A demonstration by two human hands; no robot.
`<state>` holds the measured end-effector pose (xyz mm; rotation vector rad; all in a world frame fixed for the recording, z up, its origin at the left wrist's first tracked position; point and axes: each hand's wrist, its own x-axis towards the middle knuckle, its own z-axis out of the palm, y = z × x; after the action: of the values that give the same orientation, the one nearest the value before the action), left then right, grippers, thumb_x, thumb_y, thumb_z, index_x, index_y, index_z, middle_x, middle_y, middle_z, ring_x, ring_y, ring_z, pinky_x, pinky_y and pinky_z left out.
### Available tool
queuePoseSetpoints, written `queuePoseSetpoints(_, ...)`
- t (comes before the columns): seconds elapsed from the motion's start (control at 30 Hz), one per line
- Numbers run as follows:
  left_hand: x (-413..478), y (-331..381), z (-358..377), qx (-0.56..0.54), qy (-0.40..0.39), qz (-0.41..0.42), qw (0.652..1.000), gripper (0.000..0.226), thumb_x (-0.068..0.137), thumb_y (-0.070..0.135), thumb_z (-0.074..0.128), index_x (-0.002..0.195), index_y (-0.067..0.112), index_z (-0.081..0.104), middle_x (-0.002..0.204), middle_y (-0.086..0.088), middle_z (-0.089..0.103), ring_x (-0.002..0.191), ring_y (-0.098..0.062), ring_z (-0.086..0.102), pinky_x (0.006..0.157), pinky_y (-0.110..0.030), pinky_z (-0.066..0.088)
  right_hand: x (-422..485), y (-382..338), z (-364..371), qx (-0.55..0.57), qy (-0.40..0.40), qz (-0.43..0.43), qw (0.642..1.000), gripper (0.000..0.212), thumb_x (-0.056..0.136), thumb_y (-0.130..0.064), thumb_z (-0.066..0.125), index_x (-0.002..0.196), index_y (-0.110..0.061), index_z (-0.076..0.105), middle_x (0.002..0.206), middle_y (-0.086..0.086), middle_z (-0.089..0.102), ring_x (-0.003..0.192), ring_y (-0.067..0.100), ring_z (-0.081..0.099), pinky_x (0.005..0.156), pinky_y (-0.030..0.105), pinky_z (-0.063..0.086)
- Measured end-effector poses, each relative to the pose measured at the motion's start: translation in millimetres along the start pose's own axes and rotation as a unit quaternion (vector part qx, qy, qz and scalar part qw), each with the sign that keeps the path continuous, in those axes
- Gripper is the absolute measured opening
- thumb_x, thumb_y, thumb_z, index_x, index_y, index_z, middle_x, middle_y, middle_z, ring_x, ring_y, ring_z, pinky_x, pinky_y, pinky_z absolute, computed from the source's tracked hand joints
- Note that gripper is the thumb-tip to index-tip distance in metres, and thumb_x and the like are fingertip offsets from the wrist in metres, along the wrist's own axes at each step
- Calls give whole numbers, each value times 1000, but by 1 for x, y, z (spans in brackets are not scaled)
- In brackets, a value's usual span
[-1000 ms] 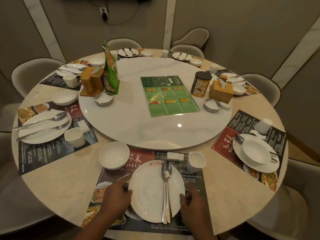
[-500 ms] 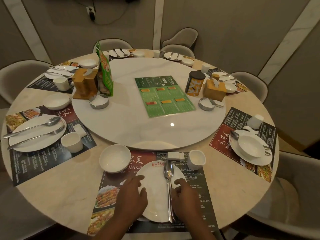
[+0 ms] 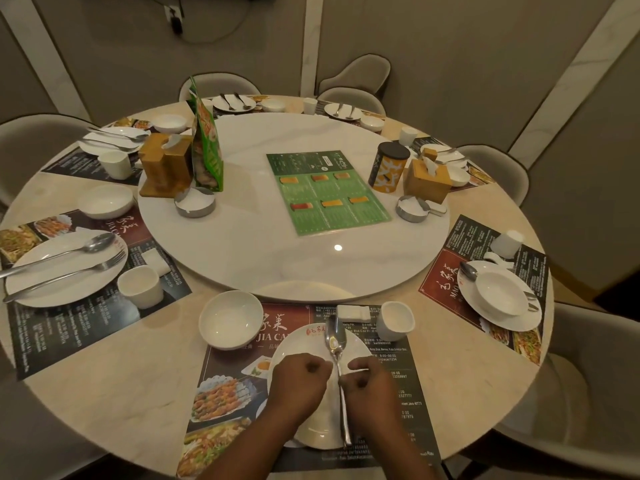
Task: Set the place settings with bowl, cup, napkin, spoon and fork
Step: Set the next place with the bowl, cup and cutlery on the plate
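Observation:
At the near place setting a white plate (image 3: 306,344) lies on a dark menu placemat (image 3: 228,393). A spoon (image 3: 335,341) lies on the plate with a fork stacked under it, handles pointing toward me. My left hand (image 3: 298,386) hovers over the plate with its fingers curled, just left of the handles. My right hand (image 3: 372,389) is curled on the other side, its fingertips pinching the handles. A white bowl (image 3: 230,318) sits at the mat's far left corner. A folded napkin (image 3: 353,311) and a white cup (image 3: 394,320) sit at the far right.
A white turntable (image 3: 263,237) fills the table's middle with a green menu (image 3: 327,192), tissue boxes, a tin and ashtrays. The left setting (image 3: 65,268) has spoon and fork laid apart; the right setting (image 3: 498,296) has its bowl on the plate. Chairs ring the table.
Both hands moved from the plate's outer edges inward over it and curled up beside the stacked cutlery. My view shifted slightly to the right.

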<state>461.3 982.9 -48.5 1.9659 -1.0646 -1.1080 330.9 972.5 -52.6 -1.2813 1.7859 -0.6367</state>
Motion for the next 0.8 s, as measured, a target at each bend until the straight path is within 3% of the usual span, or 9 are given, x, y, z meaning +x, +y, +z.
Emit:
queuePoseSetpoints(0.1,3,3,-4,-65,-7,-48,997,18,84,29,69,68,23,76,70,5,74,72,-15,72,79,-44,59,-10,-5,13,-9,-24,-25,999,22,83,-7,69,88,-25,58,69,-1,72,68,9,67,67,31,53)
queuePoseSetpoints(0.27,7,-9,-13,-46,12,-83,995,20,80,22,74,61,17,76,60,0,71,64,-19,71,72,-44,60,-20,-7,25,-51,-43,-56,996,18,85,-18,69,90,-28,56,69,-8,71,67,1,64,63,22,48)
queuePoseSetpoints(0.33,8,-11,-13,-40,19,-84,996,20,81,20,75,61,16,76,60,0,71,63,-18,72,72,-43,61,-18,-5,23,-108,-23,-92,990,14,88,-25,67,95,-31,57,74,-11,68,72,5,63,65,23,47)
queuePoseSetpoints(0.43,8,-11,-12,-21,33,-85,996,19,82,21,75,63,22,75,59,6,70,58,-10,69,68,-33,59,-12,1,17,-181,12,-142,973,21,90,-30,64,110,-30,59,101,-9,62,90,10,59,78,24,47)
queuePoseSetpoints(0.53,8,-10,-10,10,66,-81,994,13,81,26,76,69,21,77,55,14,65,55,-1,62,56,-19,45,-8,6,13,-211,19,-143,967,31,91,-32,63,122,-31,58,118,-5,53,105,13,54,88,25,48)
queuePoseSetpoints(0.67,7,-11,-11,27,84,-78,993,11,81,27,77,73,20,78,53,16,62,54,2,59,55,-16,38,-3,10,13,-249,-12,-143,958,34,92,-32,59,126,-31,56,113,-6,55,103,12,55,86,22,44)
queuePoseSetpoints(0.8,9,-15,-11,60,100,-47,992,9,80,26,79,77,18,78,56,17,61,59,3,58,70,-22,47,1,13,12,-234,-18,-148,961,32,92,-27,60,124,-28,59,107,-5,60,99,12,56,84,22,42)
